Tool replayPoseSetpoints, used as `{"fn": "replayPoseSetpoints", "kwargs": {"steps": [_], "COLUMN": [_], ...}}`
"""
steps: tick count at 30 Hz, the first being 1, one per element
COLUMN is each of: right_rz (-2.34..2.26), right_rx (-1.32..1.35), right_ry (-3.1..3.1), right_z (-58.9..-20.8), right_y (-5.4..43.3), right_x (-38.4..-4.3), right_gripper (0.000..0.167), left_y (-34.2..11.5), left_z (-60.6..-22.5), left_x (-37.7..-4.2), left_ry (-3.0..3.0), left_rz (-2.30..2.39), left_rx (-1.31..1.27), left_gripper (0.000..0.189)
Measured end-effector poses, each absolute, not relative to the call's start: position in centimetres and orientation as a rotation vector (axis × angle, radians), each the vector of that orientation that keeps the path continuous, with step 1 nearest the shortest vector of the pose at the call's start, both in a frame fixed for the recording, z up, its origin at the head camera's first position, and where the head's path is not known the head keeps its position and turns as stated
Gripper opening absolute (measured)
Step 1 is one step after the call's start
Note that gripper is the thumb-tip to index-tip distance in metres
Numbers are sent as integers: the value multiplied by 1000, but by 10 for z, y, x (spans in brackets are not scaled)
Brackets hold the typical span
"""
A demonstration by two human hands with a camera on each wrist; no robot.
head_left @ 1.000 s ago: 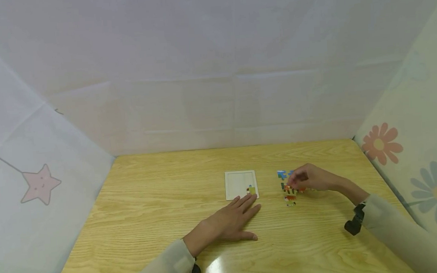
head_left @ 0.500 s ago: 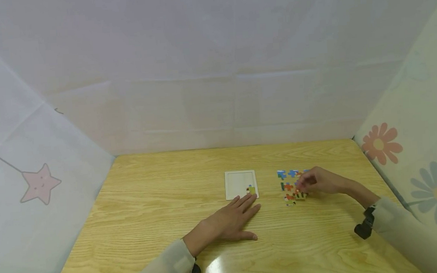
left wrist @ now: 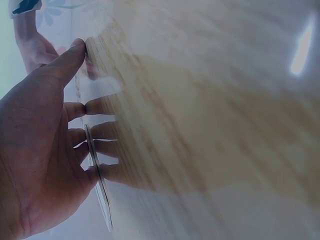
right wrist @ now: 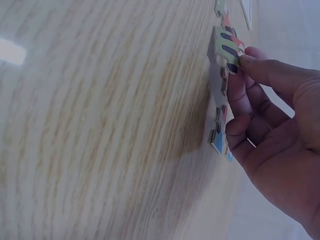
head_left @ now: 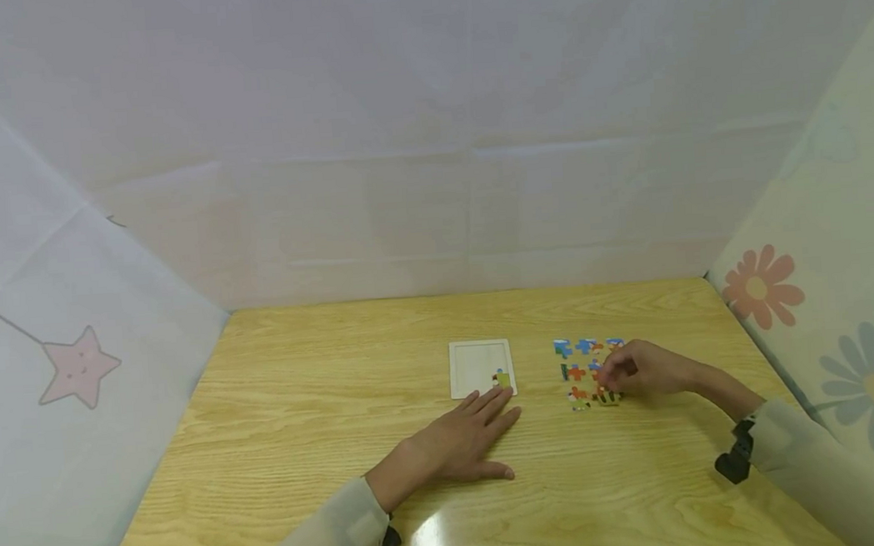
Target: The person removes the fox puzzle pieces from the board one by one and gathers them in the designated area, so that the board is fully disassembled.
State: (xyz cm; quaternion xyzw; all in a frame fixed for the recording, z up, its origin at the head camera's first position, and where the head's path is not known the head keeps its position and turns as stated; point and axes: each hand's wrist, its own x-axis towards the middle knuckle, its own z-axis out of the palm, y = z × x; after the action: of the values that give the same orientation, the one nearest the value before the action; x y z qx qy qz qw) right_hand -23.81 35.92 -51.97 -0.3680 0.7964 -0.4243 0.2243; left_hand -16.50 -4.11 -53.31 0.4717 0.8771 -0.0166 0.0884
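My right hand pinches a jigsaw piece between thumb and fingers, above the right end of the front row of loose pieces. The held piece is green with dark stripes and a bit of red. Several loose jigsaw pieces, in blue, red and green, lie in rough rows under and left of this hand. My left hand lies palm down with fingers spread, its fingertips at the near edge of a pale puzzle tray. One green and red piece sits in the tray's near right corner.
The wooden table reaches back to a pale cloth wall. Cloth sides with a printed star and flowers stand at left and right. Both sleeves cross the table's near part.
My right hand has moved to the right and slightly nearer with the striped piece, uncovering more of the loose pieces. My left hand has stayed in place.
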Motion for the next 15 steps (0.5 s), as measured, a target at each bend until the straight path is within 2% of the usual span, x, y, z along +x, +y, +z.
{"fn": "replayPoseSetpoints", "kwargs": {"steps": [15], "right_rz": [-1091], "right_rx": [-951], "right_ry": [2297], "right_z": [-526], "right_y": [360], "right_x": [-236], "right_gripper": [11], "left_y": [-42], "left_z": [-533], "left_x": [-165], "left_ry": [2605], "left_rz": [-30], "left_rx": [1410], "left_gripper": [91]}}
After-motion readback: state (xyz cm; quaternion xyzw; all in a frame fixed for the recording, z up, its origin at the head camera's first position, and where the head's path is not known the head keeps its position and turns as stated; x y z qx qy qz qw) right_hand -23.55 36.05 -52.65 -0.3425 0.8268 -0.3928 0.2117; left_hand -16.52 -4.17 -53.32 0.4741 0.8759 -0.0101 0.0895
